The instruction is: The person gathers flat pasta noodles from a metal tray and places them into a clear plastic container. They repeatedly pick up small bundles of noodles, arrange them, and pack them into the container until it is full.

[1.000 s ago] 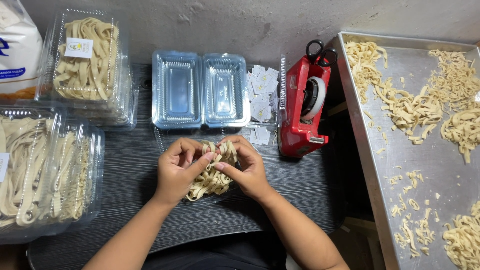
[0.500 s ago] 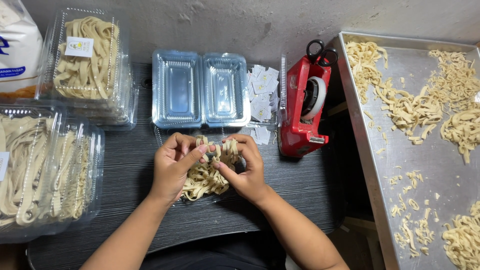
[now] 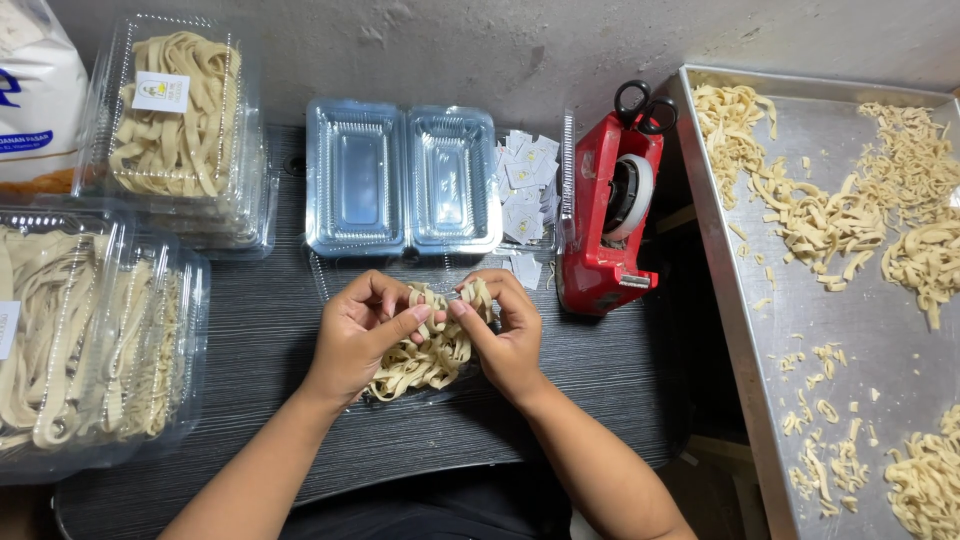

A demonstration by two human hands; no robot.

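Barely a shift since half a second ago: the two hands have stayed put over the noodle bundle (image 3: 425, 355), the fingers only closing in a touch at the top of it

Nearest in, the left hand (image 3: 362, 335) cups the bundle's left flank, thumb and forefinger pinching strands; the right hand (image 3: 503, 335) mirrors it on the right flank, fingertips meeting the left's over the middle. Both hands are narrowly curled, holding noodles between them. The bundle sits directly between and just under the hands, on the dark desk (image 3: 620, 370), in what looks like a clear tray, though its edge is hard to make out. Its long axis runs from the person outward, tilted slightly rightward. Neither hand is nearer; they share it evenly

Just beyond the fingertips lies an empty open clamshell box (image 3: 403, 180). Right of it, paper labels (image 3: 527, 175), then a red tape dispenser (image 3: 610, 215). Left of the left hand, filled noodle boxes (image 3: 90, 330). Far right, a metal tray (image 3: 750, 330) with loose noodles
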